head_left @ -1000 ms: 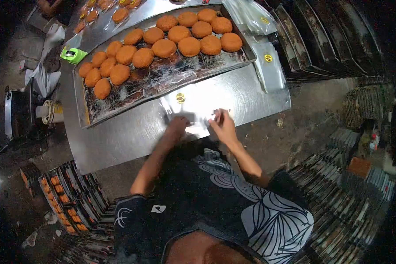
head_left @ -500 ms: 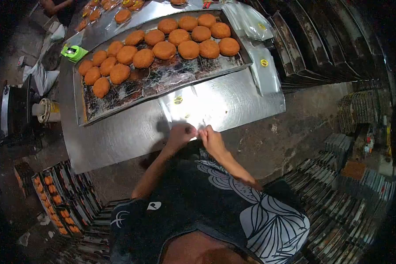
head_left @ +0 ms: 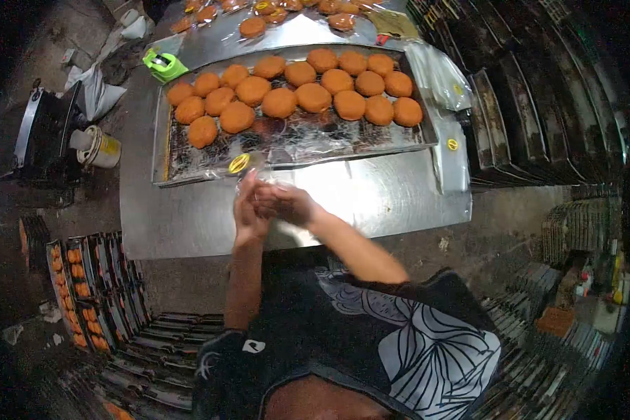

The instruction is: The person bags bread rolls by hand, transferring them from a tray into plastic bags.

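My left hand [head_left: 250, 208] is closed around part of a clear plastic bag with a yellow label [head_left: 239, 164], just in front of the tray. Against it, my right hand [head_left: 285, 203] has its fingers curled on the same bag. How each finger grips the plastic is partly hidden. Beyond both hands a dark metal tray [head_left: 294, 155] bears several round orange-brown buns [head_left: 278, 102], mostly in its back part. The metal table [head_left: 182, 220] lies under the tray.
A green tape dispenser [head_left: 164, 65] stands at the tray's back left corner. Flat plastic bags [head_left: 452, 157] lie on the right. Bagged buns [head_left: 253, 27] are at the back. Racks of trays [head_left: 98, 294] stand lower left, and a white bucket [head_left: 103, 149] is at left.
Both hands have moved left and forward toward the tray's front edge. The labelled bag, earlier lying on the table at the hands, is now raised between them. The camera view has shifted.
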The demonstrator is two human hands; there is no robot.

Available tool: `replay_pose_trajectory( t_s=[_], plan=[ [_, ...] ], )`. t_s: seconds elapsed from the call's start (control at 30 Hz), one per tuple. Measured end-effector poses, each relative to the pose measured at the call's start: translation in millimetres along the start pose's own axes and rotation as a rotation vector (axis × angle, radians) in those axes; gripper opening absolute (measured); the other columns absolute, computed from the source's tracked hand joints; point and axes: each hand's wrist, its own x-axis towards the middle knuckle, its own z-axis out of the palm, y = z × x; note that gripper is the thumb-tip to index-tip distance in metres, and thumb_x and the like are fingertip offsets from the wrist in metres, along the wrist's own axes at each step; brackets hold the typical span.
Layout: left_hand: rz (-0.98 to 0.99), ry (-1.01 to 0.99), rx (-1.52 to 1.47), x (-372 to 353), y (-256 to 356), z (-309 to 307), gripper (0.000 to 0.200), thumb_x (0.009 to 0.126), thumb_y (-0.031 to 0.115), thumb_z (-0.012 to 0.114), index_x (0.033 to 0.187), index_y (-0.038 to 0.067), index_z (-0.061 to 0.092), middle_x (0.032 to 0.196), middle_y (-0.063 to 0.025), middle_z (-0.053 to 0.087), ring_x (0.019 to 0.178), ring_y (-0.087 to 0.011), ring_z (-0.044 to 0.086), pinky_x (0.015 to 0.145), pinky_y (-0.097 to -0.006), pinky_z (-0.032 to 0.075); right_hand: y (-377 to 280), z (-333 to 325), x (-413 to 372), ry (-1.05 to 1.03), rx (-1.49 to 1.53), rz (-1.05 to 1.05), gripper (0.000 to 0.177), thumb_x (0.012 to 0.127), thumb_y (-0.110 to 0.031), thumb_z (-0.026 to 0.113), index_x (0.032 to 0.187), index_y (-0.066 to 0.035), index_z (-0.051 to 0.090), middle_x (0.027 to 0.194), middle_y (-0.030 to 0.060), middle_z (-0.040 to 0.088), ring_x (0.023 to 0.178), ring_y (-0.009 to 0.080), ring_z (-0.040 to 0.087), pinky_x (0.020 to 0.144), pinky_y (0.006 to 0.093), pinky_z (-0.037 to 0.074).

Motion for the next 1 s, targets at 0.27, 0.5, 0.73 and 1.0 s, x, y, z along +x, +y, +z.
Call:
replay_pose_trajectory(
  t_s=[0.27, 0.5, 0.73, 1.0],
  plan=[
    [0.378, 0.387, -0.411, -37, 63, -14, 0.021, 0.080, 0.022, 0.048, 0.095, 0.006, 0.049, 0.092, -0.0072, 0.050, 0.085, -0.0237, 0.051, 0.082, -0.0525, 0.039, 163, -51, 120, 0.426, -0.777, 0.096, 0.060, 0.074, -0.043, 0.054, 0.127, -0.025, 0.032, 0.124, 0.0208, 0.036, 0.107, 0.0414, 0.040, 0.091, 0.0458, 0.031],
    [0.511, 0.315, -0.572, -18, 63, -6, 0.047, 0.078, 0.021, 0.041, 0.117, -0.002, 0.029, 0.111, -0.0184, 0.037, 0.107, -0.0315, 0.040, 0.092, -0.0519, 0.035, -29, -8, -12, 0.925, -0.119, -0.376, 0.041, 0.067, -0.015, 0.064, 0.104, -0.002, 0.053, 0.105, 0.0107, 0.055, 0.095, 0.0220, 0.050, 0.083, 0.0347, 0.038],
    [0.412, -0.153, -0.188, -40, 1, 90, 0.051, 0.081, 0.030, 0.037, 0.122, 0.000, 0.030, 0.107, -0.0133, 0.045, 0.100, -0.0269, 0.046, 0.088, -0.0384, 0.037, -30, -3, -45, 0.897, 0.014, -0.466, 0.034, 0.059, -0.016, 0.066, 0.090, -0.003, 0.060, 0.092, 0.0114, 0.060, 0.085, 0.0268, 0.057, 0.070, 0.0315, 0.043],
    [-0.058, -0.218, 0.113, -14, -63, 43, 0.037, 0.076, 0.029, 0.054, 0.100, 0.002, 0.045, 0.091, -0.0102, 0.053, 0.077, -0.0202, 0.053, 0.066, -0.0313, 0.045, 16, -18, -65, 0.570, 0.285, 0.184, 0.036, 0.066, -0.007, 0.060, 0.101, -0.001, 0.054, 0.095, 0.0163, 0.055, 0.079, 0.0251, 0.053, 0.071, 0.0319, 0.043]
  ],
)
